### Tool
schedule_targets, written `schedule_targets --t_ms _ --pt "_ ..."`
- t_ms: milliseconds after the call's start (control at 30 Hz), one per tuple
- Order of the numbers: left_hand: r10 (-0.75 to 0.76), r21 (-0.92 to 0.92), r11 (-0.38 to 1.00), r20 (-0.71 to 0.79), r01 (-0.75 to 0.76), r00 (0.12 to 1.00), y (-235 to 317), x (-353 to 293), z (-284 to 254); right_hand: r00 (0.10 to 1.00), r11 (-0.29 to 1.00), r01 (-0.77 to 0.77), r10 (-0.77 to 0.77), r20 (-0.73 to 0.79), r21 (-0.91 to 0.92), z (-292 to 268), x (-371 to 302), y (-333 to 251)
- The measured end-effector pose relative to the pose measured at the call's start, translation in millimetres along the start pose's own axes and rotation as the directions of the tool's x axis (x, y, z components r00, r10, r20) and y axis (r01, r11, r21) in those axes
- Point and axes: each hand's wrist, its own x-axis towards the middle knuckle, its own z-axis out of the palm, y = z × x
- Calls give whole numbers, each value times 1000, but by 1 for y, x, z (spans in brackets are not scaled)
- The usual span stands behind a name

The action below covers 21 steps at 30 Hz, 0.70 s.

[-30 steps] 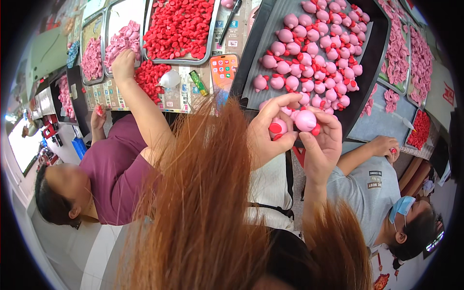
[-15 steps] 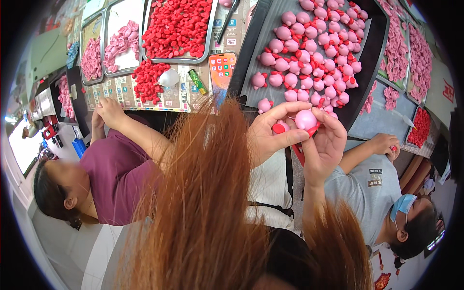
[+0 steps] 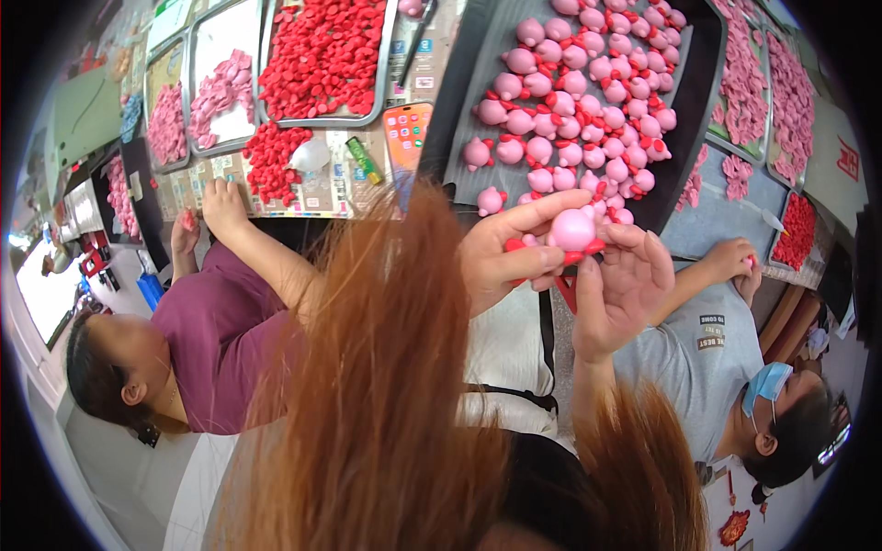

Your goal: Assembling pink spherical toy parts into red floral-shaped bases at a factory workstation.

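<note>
A round pink figure point(image 3: 573, 229) with red pieces on its underside is pinched in my left hand point(image 3: 501, 250), just in front of the large black tray. Another red piece shows by the left thumb and fingers, partly covered by them. My right hand point(image 3: 629, 285) is at the figure's right side, fingers curved and apart, thumb and fingertips close to the red piece there. Whether those fingertips touch it I cannot tell. The black tray point(image 3: 467, 119) holds many similar pink figures with red parts.
Left of the tray are a phone point(image 3: 407, 138), a green tube point(image 3: 364, 161), a pile of red pieces point(image 3: 272, 163) and a metal tray point(image 3: 378, 92) of more. Co-workers in a purple shirt point(image 3: 225, 335) and a grey shirt point(image 3: 684, 340) sit on either side. Long hair hangs across the middle.
My right fingers have spread and drawn back from the figure, which has shifted slightly left and down in my left hand. The co-worker on the left has separated their hands.
</note>
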Motion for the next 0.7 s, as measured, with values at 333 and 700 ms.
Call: schedule_targets --t_ms 333,700 --pt "23 -79 997 13 -21 1000 0 0 -9 832 458 -501 490 -261 -734 -72 40 63" --pt "78 297 955 -183 -21 980 -6 9 -10 842 801 -536 531 -98 -266 -63 32 64"
